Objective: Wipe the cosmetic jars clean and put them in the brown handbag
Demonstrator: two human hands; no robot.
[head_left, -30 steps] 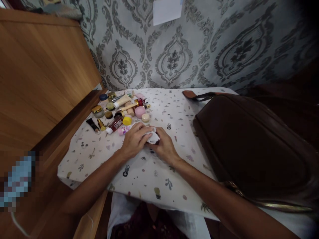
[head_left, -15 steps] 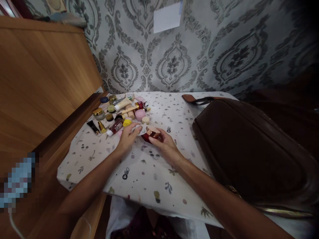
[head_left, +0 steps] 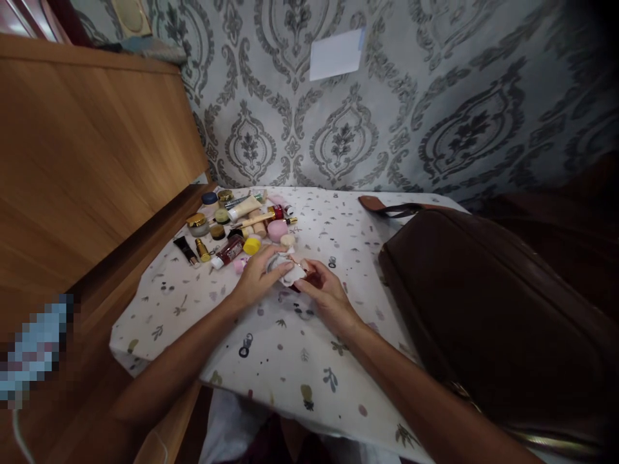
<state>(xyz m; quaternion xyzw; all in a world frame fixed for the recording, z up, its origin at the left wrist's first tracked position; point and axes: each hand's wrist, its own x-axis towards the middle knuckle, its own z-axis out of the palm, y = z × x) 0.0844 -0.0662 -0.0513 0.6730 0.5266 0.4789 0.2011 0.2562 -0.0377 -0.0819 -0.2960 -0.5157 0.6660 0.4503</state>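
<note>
Over the printed white cloth on the table (head_left: 271,361), my right hand (head_left: 329,293) grips a jar (head_left: 304,265) with a shiny rose-gold lid and a dark red body. My left hand (head_left: 258,278) is closed on a crumpled white wipe (head_left: 293,277), pressed against the jar's lid. Fingers and wipe hide most of the jar. Just beyond my left hand lie a yellow-lidded container (head_left: 252,245), a dark red bottle with a white cap (head_left: 228,251) and a small cream jar (head_left: 287,240).
Several cosmetics crowd the back left, among them a pink jar (head_left: 278,230), a cream tube (head_left: 244,207), a gold-lidded jar (head_left: 197,223) and a black tube (head_left: 186,250). A large brown leather bag (head_left: 474,303) fills the right side. At left stands a wooden cabinet (head_left: 97,142).
My left hand has brought the white wipe over onto the jar, which now covers much of its lid and red body. The view has tilted slightly upward.
</note>
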